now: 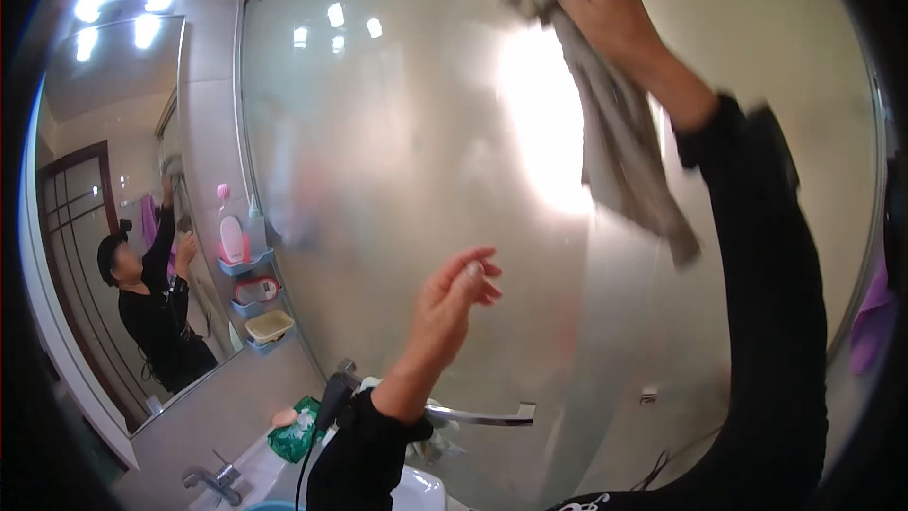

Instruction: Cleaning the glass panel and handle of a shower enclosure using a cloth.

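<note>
A frosted glass shower panel point(440, 177) spans most of the view. Up at the top right, my right hand point(610, 14) is closed on a grey cloth point(617, 135), which hangs down in front of the glass. Lower and near the middle, my left hand point(457, 291) is raised before the panel with its fingers loosely curled and apart, holding nothing. Below my left hand, a chrome handle bar point(489, 414) crosses the glass. Whether the bunched end of the cloth touches the glass I cannot tell.
At left hangs a mirror point(113, 106) showing my reflection. Beside it, small blue wall shelves point(247, 262) hold bottles and a soap dish point(269, 326). Below are a chrome faucet point(216, 479), a green packet point(294, 433) and a white washbasin point(424, 490). A purple towel point(869, 319) hangs far right.
</note>
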The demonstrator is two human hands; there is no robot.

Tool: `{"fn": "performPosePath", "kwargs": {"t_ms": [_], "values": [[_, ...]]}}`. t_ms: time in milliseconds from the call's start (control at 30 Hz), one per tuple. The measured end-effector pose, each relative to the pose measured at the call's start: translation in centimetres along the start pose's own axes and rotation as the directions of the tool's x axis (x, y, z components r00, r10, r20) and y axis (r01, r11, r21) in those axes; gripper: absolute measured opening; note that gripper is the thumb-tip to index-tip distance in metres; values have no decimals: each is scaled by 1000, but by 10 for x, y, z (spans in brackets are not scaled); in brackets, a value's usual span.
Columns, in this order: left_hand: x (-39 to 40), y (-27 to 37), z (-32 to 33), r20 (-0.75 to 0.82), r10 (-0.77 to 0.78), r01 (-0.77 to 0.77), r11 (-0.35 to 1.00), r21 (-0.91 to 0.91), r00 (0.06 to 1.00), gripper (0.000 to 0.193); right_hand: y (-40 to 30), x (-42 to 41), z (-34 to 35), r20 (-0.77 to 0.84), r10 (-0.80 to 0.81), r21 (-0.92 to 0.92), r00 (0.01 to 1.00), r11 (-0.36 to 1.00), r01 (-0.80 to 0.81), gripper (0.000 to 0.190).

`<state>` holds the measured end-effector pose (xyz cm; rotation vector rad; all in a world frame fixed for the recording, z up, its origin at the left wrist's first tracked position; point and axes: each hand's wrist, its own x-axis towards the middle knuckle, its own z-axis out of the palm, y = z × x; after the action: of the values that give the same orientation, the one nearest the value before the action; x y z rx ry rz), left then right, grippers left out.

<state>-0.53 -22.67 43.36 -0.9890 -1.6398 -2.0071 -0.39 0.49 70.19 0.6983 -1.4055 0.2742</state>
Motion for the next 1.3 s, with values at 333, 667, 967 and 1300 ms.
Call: {"fn": "performPosePath", "kwargs": {"t_ms": [333,667,967,1300], "values": [[-108,-66,-39,-36,-369,362,922,-137,929,29,0,-35,113,219,-540,-302,813,754,583,42],[-209,-90,-47,-103,-597,546,781,-302,796,26,-105,-417,22,442,-764,558,469,644,523,11],[-228,-86,-50,-183,-648,590,754,-288,739,24,66,-102,-35,242,-545,-558,803,599,574,32],[-178,-109,14,13,-613,579,739,-345,790,26,169,-27,1,-114,-356,-799,927,587,128,38]]}}
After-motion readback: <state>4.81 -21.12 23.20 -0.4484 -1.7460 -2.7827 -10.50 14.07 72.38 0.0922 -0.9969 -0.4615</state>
